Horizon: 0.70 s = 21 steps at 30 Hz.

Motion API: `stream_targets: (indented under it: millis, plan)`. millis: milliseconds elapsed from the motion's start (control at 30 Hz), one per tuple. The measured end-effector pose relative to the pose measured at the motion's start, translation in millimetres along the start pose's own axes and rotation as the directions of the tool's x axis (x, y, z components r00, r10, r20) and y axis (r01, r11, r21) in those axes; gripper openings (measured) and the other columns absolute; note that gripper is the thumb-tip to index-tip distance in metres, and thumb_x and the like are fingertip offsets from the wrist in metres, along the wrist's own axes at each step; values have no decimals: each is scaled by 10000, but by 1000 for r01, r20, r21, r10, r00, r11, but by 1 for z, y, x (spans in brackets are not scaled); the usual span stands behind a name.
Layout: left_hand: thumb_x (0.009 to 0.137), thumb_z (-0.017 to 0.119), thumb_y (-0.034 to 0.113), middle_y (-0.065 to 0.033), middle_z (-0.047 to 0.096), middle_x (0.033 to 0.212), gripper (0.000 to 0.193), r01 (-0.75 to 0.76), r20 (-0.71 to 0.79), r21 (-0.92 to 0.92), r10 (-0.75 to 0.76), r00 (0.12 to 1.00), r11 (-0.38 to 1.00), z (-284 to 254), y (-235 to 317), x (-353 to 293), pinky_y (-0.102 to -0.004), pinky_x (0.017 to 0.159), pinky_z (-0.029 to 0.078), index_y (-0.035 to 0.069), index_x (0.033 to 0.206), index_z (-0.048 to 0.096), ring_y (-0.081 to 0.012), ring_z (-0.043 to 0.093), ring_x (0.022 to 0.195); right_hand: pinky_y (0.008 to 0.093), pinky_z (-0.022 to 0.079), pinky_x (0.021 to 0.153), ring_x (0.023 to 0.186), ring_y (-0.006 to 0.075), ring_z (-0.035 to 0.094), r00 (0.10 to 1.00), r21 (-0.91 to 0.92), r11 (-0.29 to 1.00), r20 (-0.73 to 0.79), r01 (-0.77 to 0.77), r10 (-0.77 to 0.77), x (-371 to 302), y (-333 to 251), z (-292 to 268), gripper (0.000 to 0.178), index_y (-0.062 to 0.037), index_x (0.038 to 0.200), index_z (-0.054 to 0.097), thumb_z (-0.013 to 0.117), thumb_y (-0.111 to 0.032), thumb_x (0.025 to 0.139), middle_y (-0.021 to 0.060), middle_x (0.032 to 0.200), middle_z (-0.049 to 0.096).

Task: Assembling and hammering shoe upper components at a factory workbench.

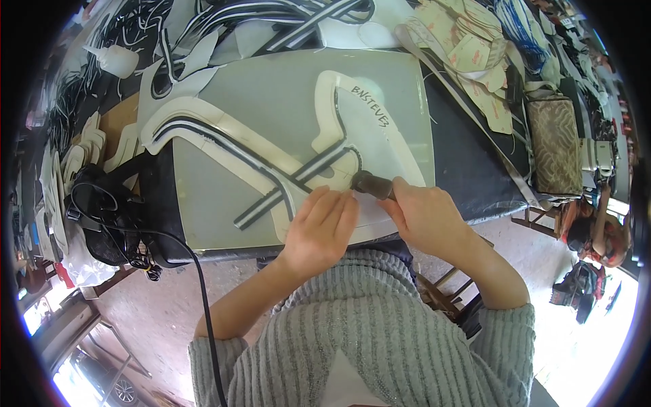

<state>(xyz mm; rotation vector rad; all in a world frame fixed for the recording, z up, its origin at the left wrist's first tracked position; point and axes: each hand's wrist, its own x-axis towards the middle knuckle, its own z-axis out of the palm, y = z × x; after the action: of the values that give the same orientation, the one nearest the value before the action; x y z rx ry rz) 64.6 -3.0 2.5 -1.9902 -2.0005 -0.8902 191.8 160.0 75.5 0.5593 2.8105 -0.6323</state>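
My right hand (427,214) is closed round a short dark-brown hand tool (371,184) with a rounded dark end. That end rests against the curved inner edge of a cream-bordered template (400,152). Close beside the tool, my left hand (322,227) lies with its fingers bent and pressed together, fingertips down on the work; what they pinch is hidden. A black-and-white striped trim strip (261,207) crosses a second similar strip (224,144) laid along a cream template arm (193,108). The first strip curves over the template toward the tool.
A grey-green board (271,81) lies under the work on a black-covered table. More striped strips (271,20) and a white bottle (115,60) are at the back. Cream card pieces (475,57) and a snakeskin-patterned bag (555,146) sit right; black cables (119,230) hang left.
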Motion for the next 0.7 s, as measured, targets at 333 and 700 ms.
stream_targets:
  millis: [333,700]
  plan:
    - [736,687,-39,-110,667,916,343,158,-67,-218,-176,982,963,3,-4,-8,-426,860,532,-47,1071,613,-280,634,893,468,480,526,590,398,618,1000,52,998,-1,-25,25,-3,5,0,311,-12,829,506,565,-277,979,177,629,595]
    - [680,641,-50,-135,650,893,383,81,-122,-118,-95,988,990,5,-3,-10,-402,815,540,-92,1060,610,-287,621,912,450,501,508,576,385,632,1000,68,998,3,-10,10,-6,-9,-4,360,-11,833,491,535,-327,1000,155,636,603]
